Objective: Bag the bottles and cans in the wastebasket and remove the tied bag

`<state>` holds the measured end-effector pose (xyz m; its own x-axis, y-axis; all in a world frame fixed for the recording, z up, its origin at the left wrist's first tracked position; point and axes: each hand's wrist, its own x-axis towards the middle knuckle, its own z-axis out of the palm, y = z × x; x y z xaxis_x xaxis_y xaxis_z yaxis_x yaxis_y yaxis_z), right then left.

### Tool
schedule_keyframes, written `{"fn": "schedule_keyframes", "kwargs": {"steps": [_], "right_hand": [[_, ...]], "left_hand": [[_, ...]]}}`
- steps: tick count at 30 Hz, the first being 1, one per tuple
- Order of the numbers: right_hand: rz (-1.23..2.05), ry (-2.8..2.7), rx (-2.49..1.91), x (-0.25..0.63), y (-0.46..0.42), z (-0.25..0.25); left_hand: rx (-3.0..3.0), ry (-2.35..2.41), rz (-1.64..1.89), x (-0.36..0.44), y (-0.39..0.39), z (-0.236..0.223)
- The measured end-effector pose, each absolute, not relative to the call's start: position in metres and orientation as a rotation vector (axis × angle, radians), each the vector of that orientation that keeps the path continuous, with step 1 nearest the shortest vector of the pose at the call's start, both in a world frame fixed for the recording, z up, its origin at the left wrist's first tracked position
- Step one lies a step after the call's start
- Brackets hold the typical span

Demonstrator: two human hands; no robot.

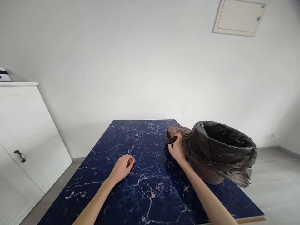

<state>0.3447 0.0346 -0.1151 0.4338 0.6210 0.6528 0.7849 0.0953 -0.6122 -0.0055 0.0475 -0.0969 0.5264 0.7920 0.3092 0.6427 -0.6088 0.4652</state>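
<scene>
A black plastic trash bag (217, 153) lines a dark round trash can (211, 175) on the right side of the table. Its top is folded outward over the rim, and loose plastic hangs down around the outside. My right hand (177, 150) is at the bag's left side, its curled fingers on a bunched flap of the plastic; part of the grip is hidden. My left hand (122, 168) rests on the blue marble-patterned tabletop (145, 187), fingers curled loosely inward, with nothing visible in them. It is well apart from the bag.
A white cabinet (25, 131) with a black handle (20, 155) stands on the left. Behind the table is a white wall (140, 62) with a panel door (240, 17) high on the right. Grey floor (276, 175) shows beyond the table's right edge.
</scene>
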Motion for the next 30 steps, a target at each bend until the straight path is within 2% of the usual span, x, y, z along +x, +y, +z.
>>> {"fn": "schedule_keyframes", "kwargs": {"steps": [10, 18, 23, 30], "right_hand": [[0.08, -1.593, -1.412, 0.308, 0.02, -0.101], [-0.215, -1.289, -1.498, 0.341, 0.011, -0.102], [-0.187, -1.195, -1.568, 0.351, 0.026, -0.114], [-0.141, -1.4, -1.418, 0.316, 0.003, -0.118]], "left_hand": [[2.478, 1.198, 0.727, -0.006, 0.047, -0.096], [2.478, 1.195, 0.731, -0.005, 0.047, -0.098], [2.485, 1.196, 0.731, -0.005, 0.046, -0.097], [2.487, 1.201, 0.735, -0.005, 0.045, -0.096]]}}
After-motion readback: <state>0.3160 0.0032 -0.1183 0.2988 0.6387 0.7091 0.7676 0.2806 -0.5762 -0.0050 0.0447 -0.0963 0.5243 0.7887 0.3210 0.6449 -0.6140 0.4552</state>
